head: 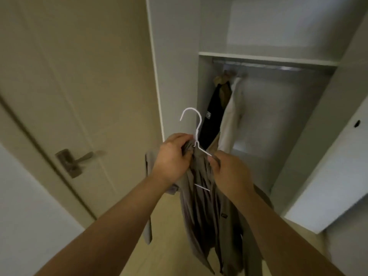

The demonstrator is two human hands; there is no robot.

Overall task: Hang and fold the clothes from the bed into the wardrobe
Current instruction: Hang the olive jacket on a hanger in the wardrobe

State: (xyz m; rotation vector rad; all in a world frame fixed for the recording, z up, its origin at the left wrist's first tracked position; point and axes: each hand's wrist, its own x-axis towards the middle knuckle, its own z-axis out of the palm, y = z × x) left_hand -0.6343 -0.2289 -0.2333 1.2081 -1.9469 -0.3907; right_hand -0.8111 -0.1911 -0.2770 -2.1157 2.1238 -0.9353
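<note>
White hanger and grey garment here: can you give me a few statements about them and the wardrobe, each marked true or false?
1. The left hand and the right hand both grip the grey garment up by the white hanger. True.
2. The hanger's hook is over the rail. False: it stands free in the air in front of the wardrobe.
3. A dark garment and a pale garment hang at the rail's left end. True.
4. The wardrobe is closed. False: it is open, with the rail and a shelf in view.
</note>
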